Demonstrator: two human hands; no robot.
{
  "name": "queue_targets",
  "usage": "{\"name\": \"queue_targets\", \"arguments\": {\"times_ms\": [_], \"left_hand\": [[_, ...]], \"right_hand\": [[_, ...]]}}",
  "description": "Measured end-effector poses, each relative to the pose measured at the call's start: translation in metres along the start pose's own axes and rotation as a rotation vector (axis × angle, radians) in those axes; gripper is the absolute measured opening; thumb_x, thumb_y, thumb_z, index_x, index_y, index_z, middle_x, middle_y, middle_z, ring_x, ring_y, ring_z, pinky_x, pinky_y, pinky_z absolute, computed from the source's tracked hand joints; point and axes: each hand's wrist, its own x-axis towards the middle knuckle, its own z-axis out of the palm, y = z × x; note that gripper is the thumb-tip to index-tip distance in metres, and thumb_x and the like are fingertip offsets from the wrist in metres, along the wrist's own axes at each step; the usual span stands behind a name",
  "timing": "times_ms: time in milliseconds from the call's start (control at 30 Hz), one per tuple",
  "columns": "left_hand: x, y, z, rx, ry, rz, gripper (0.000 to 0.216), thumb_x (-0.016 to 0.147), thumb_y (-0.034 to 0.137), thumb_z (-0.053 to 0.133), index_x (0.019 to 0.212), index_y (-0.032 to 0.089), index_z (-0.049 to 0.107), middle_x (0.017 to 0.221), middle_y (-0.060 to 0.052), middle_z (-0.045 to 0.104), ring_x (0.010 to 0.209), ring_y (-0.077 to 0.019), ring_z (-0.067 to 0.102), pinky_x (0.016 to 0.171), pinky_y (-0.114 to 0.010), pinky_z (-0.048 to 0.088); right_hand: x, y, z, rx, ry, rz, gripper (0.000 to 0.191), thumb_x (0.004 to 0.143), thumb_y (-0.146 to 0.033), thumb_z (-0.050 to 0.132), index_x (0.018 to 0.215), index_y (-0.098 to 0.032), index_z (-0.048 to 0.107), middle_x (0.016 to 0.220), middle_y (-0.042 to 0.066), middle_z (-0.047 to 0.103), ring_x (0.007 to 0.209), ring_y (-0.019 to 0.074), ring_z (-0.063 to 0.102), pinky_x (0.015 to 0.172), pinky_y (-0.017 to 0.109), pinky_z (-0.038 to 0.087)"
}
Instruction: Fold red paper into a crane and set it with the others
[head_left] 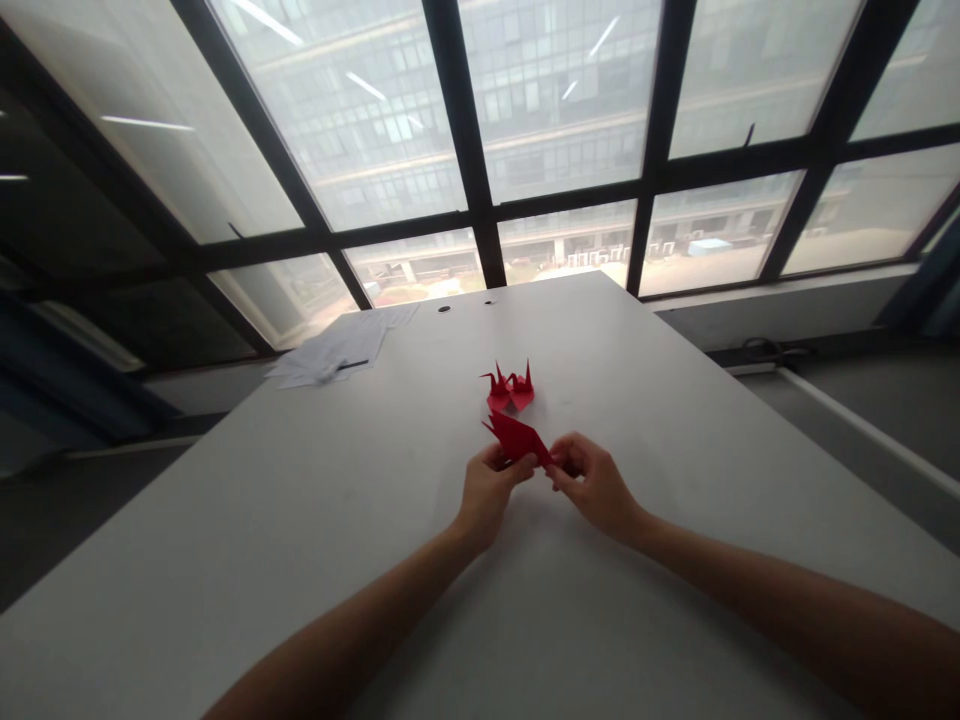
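A piece of folded red origami paper (517,436) is held just above the table between my two hands. My left hand (489,492) grips its lower left side, thumb on the near face and fingers behind. With thumb and fingertips, my right hand (592,480) pinches the narrow right tip. Two thin points stick out at the paper's upper left end. Right behind it, two finished-looking red paper cranes (498,392) stand side by side, close together, with their thin necks and tails pointing up.
The white table (322,520) stretches forward to large dark-framed windows (559,100). Loose white papers (330,350) with a dark pen (352,364) lie at the far left. A round dark cable hole (444,309) sits near the far edge. Cables (772,348) lie on the floor at right.
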Motion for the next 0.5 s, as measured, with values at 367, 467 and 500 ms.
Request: {"name": "queue_targets", "arguments": {"times_ms": [367,467,500], "left_hand": [[0.0028,-0.0061,-0.0064,-0.053,-0.07,-0.02,0.035,0.069,0.028,0.084,0.096,0.01,0.072,0.09,-0.011,0.072,0.076,-0.0174,0.064,0.074,-0.031,0.051],[0.003,-0.0068,-0.0061,-0.048,-0.08,-0.019,0.035,0.069,0.028,0.084,0.096,0.01,0.072,0.09,-0.011,0.073,0.077,-0.018,0.065,0.074,-0.031,0.051],[0.0029,-0.0068,-0.0056,-0.047,-0.074,-0.018,0.035,0.069,0.028,0.084,0.097,0.01,0.072,0.091,-0.011,0.073,0.078,-0.0183,0.065,0.075,-0.031,0.052]], "right_hand": [[0.0003,-0.0046,-0.0062,-0.103,-0.101,-0.027,0.013,0.086,-0.03,0.065,0.089,-0.018,0.064,0.078,0.001,0.066,0.069,0.0145,0.059,0.06,0.026,0.047],[0.0003,-0.007,-0.0066,-0.171,-0.127,-0.045,0.008,0.086,-0.026,0.064,0.089,-0.019,0.066,0.081,0.002,0.066,0.07,0.0145,0.059,0.06,0.026,0.047],[0.0002,-0.0075,-0.0064,-0.197,-0.118,-0.064,0.005,0.085,-0.023,0.064,0.087,-0.019,0.065,0.084,0.002,0.066,0.072,0.0146,0.059,0.061,0.026,0.047]]}}
